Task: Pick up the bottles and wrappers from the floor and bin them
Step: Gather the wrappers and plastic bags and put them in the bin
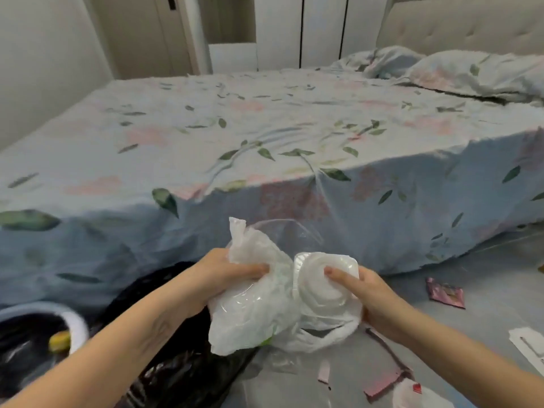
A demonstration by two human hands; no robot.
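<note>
Both my hands hold rubbish in front of the bed. My left hand grips a crumpled white plastic bag with a clear plastic lid inside it. My right hand grips a clear plastic container, thumb pressed on its top. Below my left arm lies a black bin bag. At the far left stands a bin lined in black, with a yellow item inside. On the floor lie a pink wrapper, a pink wrapper near my right forearm, and a white wrapper with a red mark.
A bed with a floral blue sheet fills the middle, its side hanging down right behind my hands. White packaging lies on the grey floor at the right edge. A door and white wardrobe stand beyond the bed.
</note>
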